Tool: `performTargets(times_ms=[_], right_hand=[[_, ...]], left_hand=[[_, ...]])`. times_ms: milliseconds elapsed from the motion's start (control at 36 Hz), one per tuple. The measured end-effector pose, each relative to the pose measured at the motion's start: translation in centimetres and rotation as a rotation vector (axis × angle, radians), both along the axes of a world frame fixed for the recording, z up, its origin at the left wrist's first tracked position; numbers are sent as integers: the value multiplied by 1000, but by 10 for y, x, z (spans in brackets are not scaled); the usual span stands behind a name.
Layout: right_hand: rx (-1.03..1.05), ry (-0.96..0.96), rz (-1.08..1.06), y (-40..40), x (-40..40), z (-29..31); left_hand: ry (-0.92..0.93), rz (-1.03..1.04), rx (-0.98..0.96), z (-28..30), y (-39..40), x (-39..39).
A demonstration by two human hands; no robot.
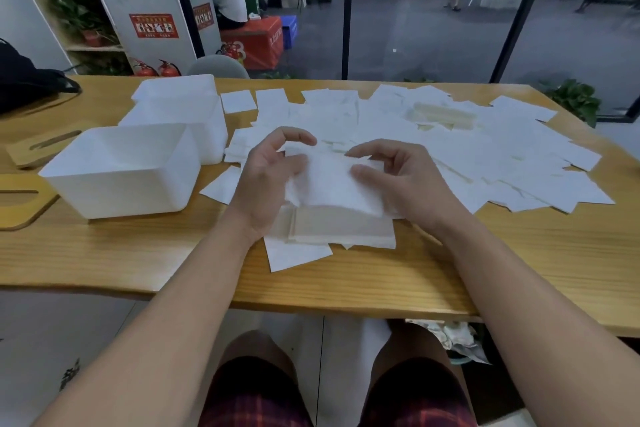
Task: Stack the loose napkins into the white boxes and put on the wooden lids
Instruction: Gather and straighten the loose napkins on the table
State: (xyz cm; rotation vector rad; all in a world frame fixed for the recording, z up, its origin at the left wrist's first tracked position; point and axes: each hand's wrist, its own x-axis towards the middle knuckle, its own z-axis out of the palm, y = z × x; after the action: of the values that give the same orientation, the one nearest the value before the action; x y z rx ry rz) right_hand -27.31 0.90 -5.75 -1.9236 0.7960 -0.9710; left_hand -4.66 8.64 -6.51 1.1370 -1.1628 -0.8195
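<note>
Fingers (pixel 360 172) of both hands hide the napkin stack's (pixel 341 229) top.

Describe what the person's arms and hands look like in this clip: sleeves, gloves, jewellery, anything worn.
Both arms are bare from the frame's edge to the wrist: no sleeves show. The left hand and right hand wear no gloves, and no rings, watch or bands are visible. Fingernails look short and unpainted. Below the table, dark shorts with a red plaid pattern show.

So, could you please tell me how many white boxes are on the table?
3: the nearest white box at front left, a second behind it, a third farthest back. Napkins might hide others.
</note>
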Motion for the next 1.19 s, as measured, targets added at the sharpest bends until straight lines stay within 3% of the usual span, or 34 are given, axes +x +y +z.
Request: performTargets(times_ms=[83,222,472,611,750,944,1194], right_hand=[[37,-11,-34,-8,-8,0],[-17,172,-34,-9,-21,-7],[-106,342,-32,-8,-21,-19],[-215,336,-114,-12,-22,-22],[-237,343,-84,-13,-17,-27],[-237,384,-87,-17,-12,-33],[-240,416,-85,-22,-10,-38]], left_hand=[[-180,30,33,-4,2,3],[-411,3,121,-9,3,3],[-627,13,144,-15,4,4],[-657,181,55,-19,-11,12],[-899,266,139,-21,-39,25],[-1033,246,354,-18,-66,26],[-978,242,339,-27,-79,29]])
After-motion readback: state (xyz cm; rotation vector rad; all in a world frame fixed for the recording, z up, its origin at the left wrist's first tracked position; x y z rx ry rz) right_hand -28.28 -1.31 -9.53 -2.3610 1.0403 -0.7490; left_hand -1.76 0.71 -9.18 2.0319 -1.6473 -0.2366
